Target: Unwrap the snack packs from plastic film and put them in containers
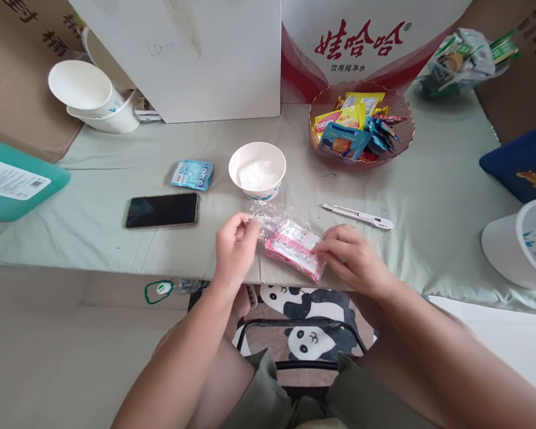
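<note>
A pink and white snack packet (292, 246) in clear plastic wrap lies at the table's near edge. My left hand (234, 247) pinches the loose clear end of the wrapper at the packet's left. My right hand (351, 256) is closed on the packet's right end, fingers curled over it. Just behind the packet stands a white paper bowl (257, 170) with crumpled clear plastic inside.
A black phone (162, 210) and a small blue packet (192, 174) lie left of the bowl. A white utility knife (357, 215) lies to the right. A brown basket (361, 128) of snacks stands behind, with stacked paper bowls (92, 95) at far left and cardboard boxes along the back.
</note>
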`<state>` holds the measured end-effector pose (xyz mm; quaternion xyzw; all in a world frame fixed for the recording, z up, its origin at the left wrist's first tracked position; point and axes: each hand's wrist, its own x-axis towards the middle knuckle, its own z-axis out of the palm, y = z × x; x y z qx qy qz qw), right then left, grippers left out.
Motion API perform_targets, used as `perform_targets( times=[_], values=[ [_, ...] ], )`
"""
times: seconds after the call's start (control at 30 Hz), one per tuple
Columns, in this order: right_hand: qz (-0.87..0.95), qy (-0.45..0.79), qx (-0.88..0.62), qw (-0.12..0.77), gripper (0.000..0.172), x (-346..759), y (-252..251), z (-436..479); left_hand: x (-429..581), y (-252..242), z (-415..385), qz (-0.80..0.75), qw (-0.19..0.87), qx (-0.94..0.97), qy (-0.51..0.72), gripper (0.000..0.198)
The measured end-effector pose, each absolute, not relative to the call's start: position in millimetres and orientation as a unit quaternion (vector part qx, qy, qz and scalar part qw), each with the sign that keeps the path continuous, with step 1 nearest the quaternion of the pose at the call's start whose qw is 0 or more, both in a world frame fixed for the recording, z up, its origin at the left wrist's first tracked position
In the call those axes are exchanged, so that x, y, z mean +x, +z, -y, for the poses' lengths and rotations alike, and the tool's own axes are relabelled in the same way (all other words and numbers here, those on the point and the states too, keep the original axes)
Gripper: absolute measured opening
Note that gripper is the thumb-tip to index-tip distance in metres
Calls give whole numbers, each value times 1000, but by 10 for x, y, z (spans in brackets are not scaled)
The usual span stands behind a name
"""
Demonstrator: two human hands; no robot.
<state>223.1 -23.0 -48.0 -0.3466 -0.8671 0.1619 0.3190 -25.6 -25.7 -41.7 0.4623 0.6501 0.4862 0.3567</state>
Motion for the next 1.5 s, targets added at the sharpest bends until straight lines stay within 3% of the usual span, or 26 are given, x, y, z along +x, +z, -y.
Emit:
perform_targets(
  times=[0.13,0.27,0.33,0.4,0.47,0.5,0.63,0.73,0.83,0.9,0.97,1.03,1.1,1.3,1.4,1.5],
  values=[
    [845,76,-403,344,16,2471,-449,163,-457,-390,199,-678,397,341,517,15],
    [791,-14,-513,334,16,2651,-451,168,-679,-395,208,-729,317,388,467,16],
    [766,-22,-542,345,14,2615,-452,211,-722,-400,219,-751,253,419,443,5],
    [772,9,-525,359,14,2491,-455,251,-699,-406,217,-750,214,436,448,21],
    [789,44,-501,354,33,2326,-466,262,-635,-415,201,-729,232,458,452,37],
    [792,60,-500,345,38,2251,-471,254,-602,-420,189,-717,256,474,442,35],
    [745,174,-549,336,14,2164,-444,180,-585,-424,142,-702,301,485,427,14],
    [670,231,-609,356,8,2311,-385,168,-710,-397,129,-724,312,403,465,10],
    [632,246,-633,372,7,2451,-351,195,-825,-368,151,-724,295,367,505,11],
    [636,253,-624,376,13,2471,-337,207,-832,-358,178,-700,300,408,504,23],
    [651,251,-618,362,20,2433,-322,205,-782,-350,201,-674,342,476,450,40],
    [658,245,-620,350,19,2375,-313,198,-709,-339,214,-656,361,542,382,34],
    [651,245,-611,377,11,2336,-322,196,-648,-320,224,-646,321,581,377,18],
    [622,337,-446,548,13,2480,-328,224,-661,-128,437,-554,231,616,510,18],
    [688,445,-321,475,31,2659,-228,232,-744,82,606,-502,332,661,448,16],
    [748,530,-300,264,59,2774,-131,239,-801,239,677,-435,545,685,212,13]
  ],
)
